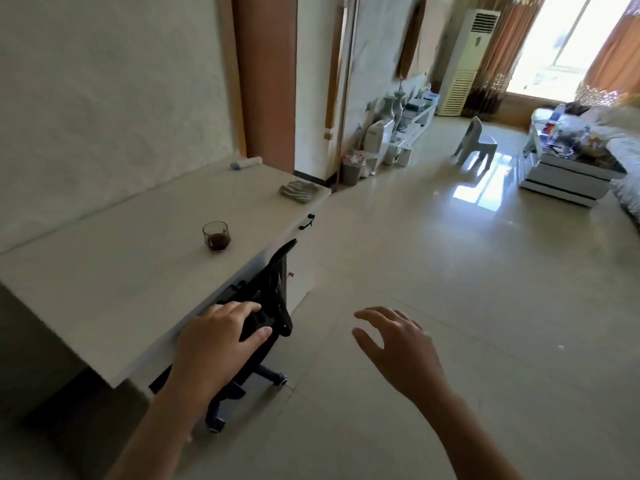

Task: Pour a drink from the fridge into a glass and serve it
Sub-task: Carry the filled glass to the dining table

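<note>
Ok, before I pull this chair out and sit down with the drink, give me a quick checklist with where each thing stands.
1. Drink poured: glass holds dark liquid low down. Ok.
2. Glass upright on the desk, away from its edge. Ok.
3. Left hand grips the black chair top. Ok.
4. Right hand free, fingers spread, holding nothing. Ok.
5. Floor behind the chair looks bare. Ok.
6. Chair wheels free to roll: partly hidden under the desk. Cannot tell.

No legible text, label, brand, number or sign appears on any surface; any markings on the standing air conditioner are too blurred to read
</note>
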Available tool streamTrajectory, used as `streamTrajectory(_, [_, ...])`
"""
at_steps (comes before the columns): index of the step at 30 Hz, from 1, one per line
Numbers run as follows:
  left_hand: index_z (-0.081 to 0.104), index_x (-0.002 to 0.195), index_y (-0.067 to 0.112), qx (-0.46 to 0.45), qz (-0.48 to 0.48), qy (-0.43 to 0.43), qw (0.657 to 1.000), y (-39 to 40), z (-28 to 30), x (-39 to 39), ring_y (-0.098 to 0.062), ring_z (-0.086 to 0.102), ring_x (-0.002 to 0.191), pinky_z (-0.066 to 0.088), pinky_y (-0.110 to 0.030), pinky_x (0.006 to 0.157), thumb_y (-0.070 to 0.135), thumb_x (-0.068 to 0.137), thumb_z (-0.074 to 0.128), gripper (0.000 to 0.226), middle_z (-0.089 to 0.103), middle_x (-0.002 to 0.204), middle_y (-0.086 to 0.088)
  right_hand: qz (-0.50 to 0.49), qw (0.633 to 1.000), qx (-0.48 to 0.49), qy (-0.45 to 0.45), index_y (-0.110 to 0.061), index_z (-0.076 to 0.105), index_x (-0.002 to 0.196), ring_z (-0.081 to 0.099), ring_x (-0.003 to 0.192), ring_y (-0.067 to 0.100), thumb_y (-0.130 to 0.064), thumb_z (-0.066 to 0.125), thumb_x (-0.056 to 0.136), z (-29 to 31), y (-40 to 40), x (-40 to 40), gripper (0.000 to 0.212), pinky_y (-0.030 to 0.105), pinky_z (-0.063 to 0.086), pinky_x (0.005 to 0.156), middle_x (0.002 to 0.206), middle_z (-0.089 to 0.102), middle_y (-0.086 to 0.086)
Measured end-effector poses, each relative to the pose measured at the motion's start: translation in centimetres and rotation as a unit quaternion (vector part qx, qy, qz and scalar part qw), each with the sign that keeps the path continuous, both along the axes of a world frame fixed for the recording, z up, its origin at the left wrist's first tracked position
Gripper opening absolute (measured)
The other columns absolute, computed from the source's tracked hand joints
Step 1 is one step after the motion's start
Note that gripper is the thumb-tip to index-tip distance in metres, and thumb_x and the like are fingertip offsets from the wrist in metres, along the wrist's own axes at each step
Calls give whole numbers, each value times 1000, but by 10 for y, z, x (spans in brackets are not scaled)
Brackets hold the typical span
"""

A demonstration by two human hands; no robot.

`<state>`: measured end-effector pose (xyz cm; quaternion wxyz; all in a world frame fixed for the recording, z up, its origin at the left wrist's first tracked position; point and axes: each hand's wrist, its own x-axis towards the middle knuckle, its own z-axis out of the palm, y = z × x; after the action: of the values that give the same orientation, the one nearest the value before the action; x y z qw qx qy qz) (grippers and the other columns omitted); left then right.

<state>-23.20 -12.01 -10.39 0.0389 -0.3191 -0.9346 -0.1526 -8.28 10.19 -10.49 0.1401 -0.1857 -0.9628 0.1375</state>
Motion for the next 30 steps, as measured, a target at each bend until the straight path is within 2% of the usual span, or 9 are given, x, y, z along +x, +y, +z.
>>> streamTrajectory(9, [51, 124, 36, 9, 154, -41, 987, 30, -13, -91, -10, 54, 108, 47, -29, 79, 60, 86, 47, 46, 59, 121, 14, 153, 988, -5, -29, -36, 58, 116, 56, 108, 6, -49, 47, 90, -11, 71, -156, 31, 29, 43, 89, 121, 61, -17])
streamTrajectory(16, [56, 122, 28, 46, 250, -52, 966, 60, -39, -190, -16, 56, 109, 47, -33, 80, 50, 85, 56, 43, 60, 123, 7, 218, 975, -6, -38, -32, 58, 116, 57, 105, 7, -44, 51, 89, -12, 101, -282, 30, 26, 42, 87, 119, 62, -16])
streamTrajectory(22, [62, 114, 23, 54, 272, -62, 959, 86, -51, -248, -16, 63, 90, 48, -30, 66, 42, 83, 63, 37, 68, 108, 4, 279, 958, -8, -71, -34, 56, 114, 56, 100, 5, -43, 47, 90, -17, 118, -365, 27, 22, 40, 82, 114, 61, -17])
streamTrajectory(25, [62, 114, 24, 49, 306, -68, 948, 85, -57, -269, -15, 63, 84, 45, -27, 62, 42, 83, 63, 36, 68, 106, 6, 325, 941, -22, -96, -35, 54, 118, 52, 106, 4, -44, 43, 91, -28, 119, -412, 30, 22, 37, 88, 120, 58, -18])
streamTrajectory(30, [54, 125, 28, 40, 379, -102, 919, 83, -77, -304, -13, 58, 102, 46, -29, 76, 47, 89, 50, 41, 61, 121, 11, 431, 894, -17, -124, -31, 54, 121, 52, 111, 8, -43, 46, 90, -53, 102, -502, 34, 28, 39, 91, 124, 57, -14])
